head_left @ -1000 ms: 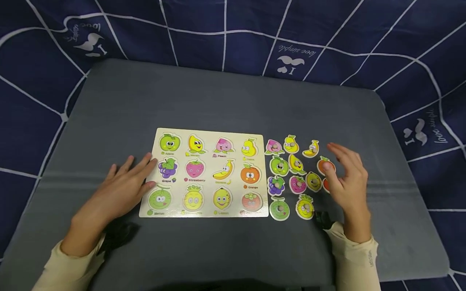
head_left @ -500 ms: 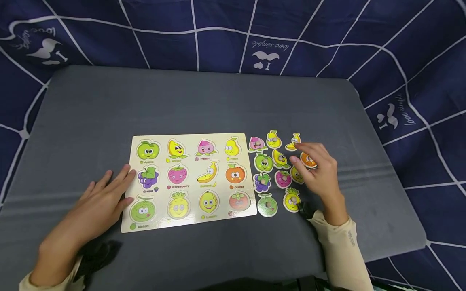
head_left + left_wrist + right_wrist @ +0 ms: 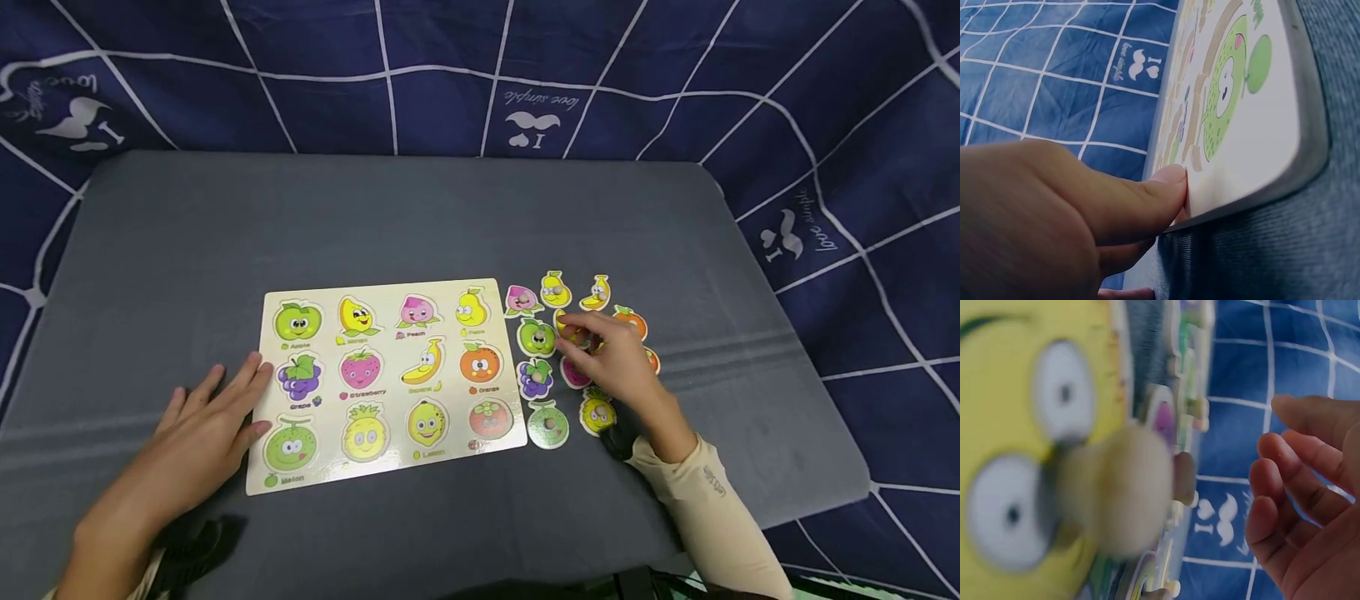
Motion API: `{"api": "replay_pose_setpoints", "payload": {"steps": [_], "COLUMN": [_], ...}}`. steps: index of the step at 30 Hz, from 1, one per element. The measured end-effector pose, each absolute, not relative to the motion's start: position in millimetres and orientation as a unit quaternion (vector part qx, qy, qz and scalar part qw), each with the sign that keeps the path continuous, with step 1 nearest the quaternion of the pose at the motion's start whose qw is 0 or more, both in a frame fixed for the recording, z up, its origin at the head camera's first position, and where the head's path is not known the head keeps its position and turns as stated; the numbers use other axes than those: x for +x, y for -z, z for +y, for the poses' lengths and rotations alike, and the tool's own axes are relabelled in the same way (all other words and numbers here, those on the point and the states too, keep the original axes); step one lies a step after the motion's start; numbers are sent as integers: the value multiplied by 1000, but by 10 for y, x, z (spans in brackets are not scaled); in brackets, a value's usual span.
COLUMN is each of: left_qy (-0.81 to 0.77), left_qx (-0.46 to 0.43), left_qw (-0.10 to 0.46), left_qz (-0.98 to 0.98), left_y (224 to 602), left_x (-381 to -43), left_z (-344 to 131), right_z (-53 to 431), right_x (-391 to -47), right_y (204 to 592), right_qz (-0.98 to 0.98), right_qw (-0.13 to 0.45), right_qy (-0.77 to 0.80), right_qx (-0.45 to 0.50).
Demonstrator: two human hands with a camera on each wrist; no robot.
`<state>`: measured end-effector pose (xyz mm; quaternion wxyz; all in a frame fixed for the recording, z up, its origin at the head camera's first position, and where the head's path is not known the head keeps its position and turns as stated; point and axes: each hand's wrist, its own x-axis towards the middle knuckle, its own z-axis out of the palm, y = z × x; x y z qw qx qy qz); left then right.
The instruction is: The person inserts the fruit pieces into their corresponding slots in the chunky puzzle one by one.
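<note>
A pale wooden fruit puzzle board (image 3: 392, 340) lies on the grey table. My left hand (image 3: 198, 446) rests at its left edge with straight fingers; in the left wrist view the thumb (image 3: 1163, 190) touches the rim near the melon picture. To the right, my right hand (image 3: 626, 362) is over the loose knobbed pieces, thumb and fingers apart. It partly covers the mango piece (image 3: 559, 320) and strawberry piece (image 3: 574, 377). The apple piece (image 3: 528, 343) lies just left of its fingertips. The pineapple piece (image 3: 997, 419) fills the near side of the right wrist view, its round knob blurred.
Around the right hand lie peach (image 3: 517, 306), pear (image 3: 555, 297), banana (image 3: 595, 298), orange (image 3: 633, 323), grape (image 3: 531, 383) and melon (image 3: 547, 433) pieces, close together. A dark blue curtain with white lines (image 3: 442, 108) hangs beyond the table (image 3: 375, 217).
My right hand has moved left from the outer side of the pieces to over their middle. The head view has shifted, and the board sits slightly turned in it. The left hand stays at the board's edge.
</note>
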<state>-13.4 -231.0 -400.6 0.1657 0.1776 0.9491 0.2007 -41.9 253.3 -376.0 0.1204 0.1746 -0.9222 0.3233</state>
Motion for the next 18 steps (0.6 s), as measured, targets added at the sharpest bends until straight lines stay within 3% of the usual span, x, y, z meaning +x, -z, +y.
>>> {"api": "replay_pose_setpoints", "payload": {"steps": [10, 18], "left_qy": [-196, -194], "left_qx": [176, 173], "left_qw": [166, 167], "left_qz": [950, 951], "left_y": [4009, 4014], "left_x": [-120, -114], "left_z": [-2309, -2296], "right_z": [2481, 2461], "right_x": [-494, -561], "right_y": [3723, 3776], "right_qz": [-940, -945], "right_qw": [22, -11], "right_qy": [-316, -304], "right_qx": [129, 124]}}
